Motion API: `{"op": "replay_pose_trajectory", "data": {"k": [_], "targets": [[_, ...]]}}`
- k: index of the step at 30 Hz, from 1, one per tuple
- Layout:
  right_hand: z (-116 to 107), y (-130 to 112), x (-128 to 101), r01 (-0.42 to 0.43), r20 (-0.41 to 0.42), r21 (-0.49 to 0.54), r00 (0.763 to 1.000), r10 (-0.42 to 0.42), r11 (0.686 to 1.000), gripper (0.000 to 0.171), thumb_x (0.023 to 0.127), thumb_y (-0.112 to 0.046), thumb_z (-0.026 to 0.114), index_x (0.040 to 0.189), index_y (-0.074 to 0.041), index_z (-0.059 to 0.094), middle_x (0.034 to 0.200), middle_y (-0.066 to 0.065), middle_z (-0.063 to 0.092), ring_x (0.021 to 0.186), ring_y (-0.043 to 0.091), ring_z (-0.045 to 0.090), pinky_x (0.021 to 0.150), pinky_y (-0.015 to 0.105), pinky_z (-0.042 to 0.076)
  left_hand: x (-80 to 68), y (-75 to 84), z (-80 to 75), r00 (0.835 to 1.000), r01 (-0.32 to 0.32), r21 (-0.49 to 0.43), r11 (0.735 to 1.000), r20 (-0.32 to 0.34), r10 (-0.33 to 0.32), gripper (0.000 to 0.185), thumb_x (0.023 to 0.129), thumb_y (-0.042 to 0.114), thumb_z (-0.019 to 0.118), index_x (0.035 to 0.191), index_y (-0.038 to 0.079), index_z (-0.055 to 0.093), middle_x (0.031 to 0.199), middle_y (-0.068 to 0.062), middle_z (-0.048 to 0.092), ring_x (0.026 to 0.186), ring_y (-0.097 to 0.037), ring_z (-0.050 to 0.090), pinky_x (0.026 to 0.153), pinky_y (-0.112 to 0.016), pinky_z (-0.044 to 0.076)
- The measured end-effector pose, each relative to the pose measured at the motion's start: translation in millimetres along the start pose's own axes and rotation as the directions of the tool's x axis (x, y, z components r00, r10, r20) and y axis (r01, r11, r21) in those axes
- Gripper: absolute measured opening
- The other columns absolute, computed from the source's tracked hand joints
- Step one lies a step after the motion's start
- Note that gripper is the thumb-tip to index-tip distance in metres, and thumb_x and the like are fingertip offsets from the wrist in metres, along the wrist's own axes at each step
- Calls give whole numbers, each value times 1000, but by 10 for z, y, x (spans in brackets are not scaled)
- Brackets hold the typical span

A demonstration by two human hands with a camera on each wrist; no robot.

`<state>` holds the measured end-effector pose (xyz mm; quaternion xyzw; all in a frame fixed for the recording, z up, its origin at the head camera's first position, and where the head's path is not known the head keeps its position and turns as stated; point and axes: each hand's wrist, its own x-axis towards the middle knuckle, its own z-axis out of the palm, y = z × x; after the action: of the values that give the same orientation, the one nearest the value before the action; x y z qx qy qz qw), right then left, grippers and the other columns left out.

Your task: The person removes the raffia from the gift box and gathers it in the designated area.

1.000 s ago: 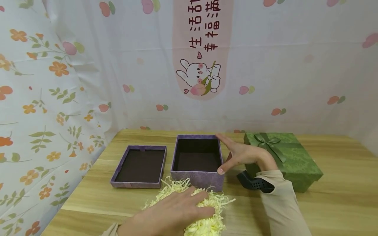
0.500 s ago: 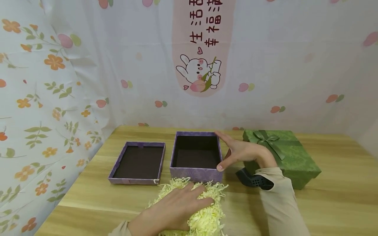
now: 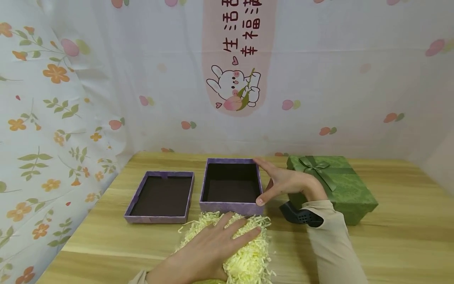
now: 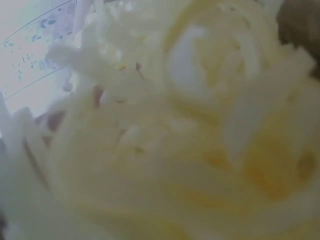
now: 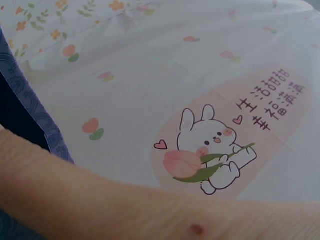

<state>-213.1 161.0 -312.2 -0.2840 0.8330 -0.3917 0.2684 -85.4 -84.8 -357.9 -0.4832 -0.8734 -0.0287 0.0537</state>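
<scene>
Far left on the light wooden table (image 3: pixel 397 221) lies a shallow purple cardboard box lid (image 3: pixel 160 196), upside down, dark brown inside, just beside the open purple cardboard box (image 3: pixel 231 185) with a dark brown interior, a thin gap between them. In front of the box, touching its near wall, sits a heap of pale yellow shredded paper filler (image 3: pixel 244 256); strands spill out at the edges. Left hand (image 3: pixel 209 248) lies palm-down on top of the heap, fingers spread and mostly straight, pressing flat, not curled round the strands as far as the head view shows. Left wrist view is filled with blurred yellow shreds (image 4: pixel 190 130), nothing else readable except a bit of the purple box at upper left. Right hand (image 3: pixel 287 182) is against the right wall of the open box: fingers extended along the far right corner rim, thumb tip at the near right corner, hand wide open, bracing the side without lifting. A black wrist-mounted camera unit (image 3: pixel 301 215) sits under the beige sleeve (image 3: pixel 333 244). Right wrist view shows the forearm skin close up, an edge of the purple box (image 5: pixel 35 115) and the backdrop. Furthest right, behind the right wrist, a closed green textured gift box with a green ribbon bow (image 3: pixel 337 185). Behind the table hangs a white cloth backdrop printed with a rabbit and peaches (image 3: pixel 234 85), and flowers on the left side.
</scene>
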Motion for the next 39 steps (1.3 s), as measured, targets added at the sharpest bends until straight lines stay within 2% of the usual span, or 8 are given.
{"op": "replay_pose_trajectory", "data": {"k": [7,13,18,24,27,31,35,39], "targets": [[79,-76,-13,14,2,3,1000,-14,1000,120,71,-35,81,149,-23,-9,153,8,-15,86,20,64,81,35,49,-117,-1,-153,999,2,-65,998,32,0,97,69,62,67,149,31,22,150,-6,27,130,-33,32,80,-53,49],[28,-126,-62,-4,-12,5,1000,4,1000,121,71,-33,82,149,-24,-9,153,6,-14,87,20,64,84,36,48,-134,-15,-331,1000,30,-103,994,11,-29,89,70,68,59,146,31,31,149,-1,29,130,-29,33,81,-50,49],[-22,-112,-100,-24,-7,7,1000,24,1000,121,71,-31,82,149,-23,-10,154,9,-9,90,20,64,86,38,47,-154,-4,-464,997,20,-159,987,-65,-30,81,76,66,55,144,27,36,147,-1,32,129,-23,34,76,-41,52],[-14,-169,-182,-11,-68,-64,998,7,998,115,74,-33,79,150,-20,-6,154,11,1,113,33,53,90,43,45,-159,23,-563,978,64,-89,994,-193,-81,65,84,52,61,140,23,44,141,-4,41,123,-22,43,74,-38,53],[-38,-278,-376,-27,-137,-117,990,11,993,103,79,-39,74,151,-18,3,152,13,17,120,36,47,90,45,45,-135,32,-599,963,119,-74,990,-232,-134,57,85,46,64,135,22,49,140,-5,44,120,-25,47,78,-41,52],[-99,-390,-776,-24,-224,-196,974,-22,980,83,85,-42,66,150,-21,19,141,12,39,116,29,52,88,42,47,-112,61,-672,950,172,-112,979,-246,-195,53,87,44,63,134,23,50,140,-4,42,123,-26,45,81,-44,51],[-166,-340,-1182,-20,-293,-258,954,-58,966,75,88,-36,64,148,-18,23,137,11,45,112,26,55,84,37,49,-64,109,-783,929,200,-144,969,-286,-234,53,88,45,61,135,23,50,142,-2,41,125,-26,42,81,-45,51],[-264,-140,-1496,-83,-347,-293,937,-25,953,72,90,-32,63,148,-14,24,135,14,46,113,31,53,80,35,50,49,175,-874,916,167,-173,971,-336,-217,53,89,44,60,136,20,49,143,-1,39,127,-21,39,84,-41,49]]}}
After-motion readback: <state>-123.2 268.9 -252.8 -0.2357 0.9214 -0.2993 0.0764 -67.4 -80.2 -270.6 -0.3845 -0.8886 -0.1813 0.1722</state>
